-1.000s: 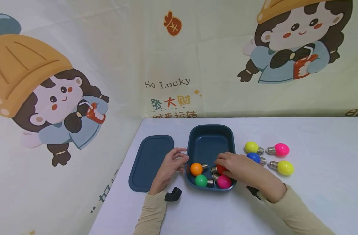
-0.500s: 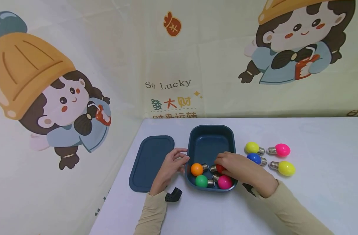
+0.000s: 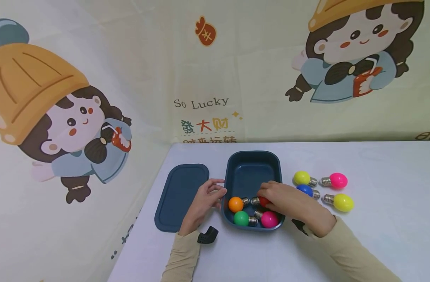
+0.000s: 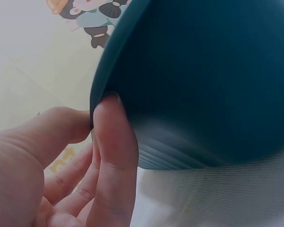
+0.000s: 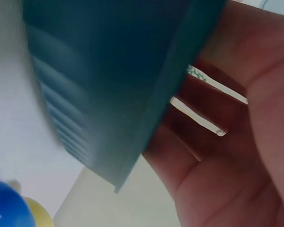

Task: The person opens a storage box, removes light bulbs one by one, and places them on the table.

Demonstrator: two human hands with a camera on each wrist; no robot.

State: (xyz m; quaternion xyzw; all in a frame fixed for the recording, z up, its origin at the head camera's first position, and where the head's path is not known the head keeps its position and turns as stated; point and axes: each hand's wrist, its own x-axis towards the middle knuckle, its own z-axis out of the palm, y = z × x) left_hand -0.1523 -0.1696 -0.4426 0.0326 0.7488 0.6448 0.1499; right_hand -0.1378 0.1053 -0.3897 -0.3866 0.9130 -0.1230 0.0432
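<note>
A dark blue box (image 3: 254, 151) stands on the table, holding an orange bulb (image 3: 235, 204), a green bulb (image 3: 241, 218) and a pink bulb (image 3: 269, 219). My right hand (image 3: 281, 197) reaches over its right wall and grips a red bulb (image 3: 264, 201) low inside, metal base pointing left and near the orange bulb's base. Those gripping fingertips are hidden. In the right wrist view the box wall (image 5: 109, 94) blocks the bulb. My left hand (image 3: 208, 196) is at the left wall, thumb and fingertips pinching the rim, as the left wrist view shows close up.
Left of the box lies a flat dark blue lid (image 3: 181, 196). To the right, loose on the white table (image 3: 387, 235), are a yellow bulb (image 3: 301, 177), a blue bulb (image 3: 304, 190), a pink bulb (image 3: 339, 180) and another yellow bulb (image 3: 343, 202). A printed cloth hangs behind.
The red bulb has shifted slightly left in the box, its base coming closer to the orange bulb. My right forearm has swung a little left; my left hand stays at the rim.
</note>
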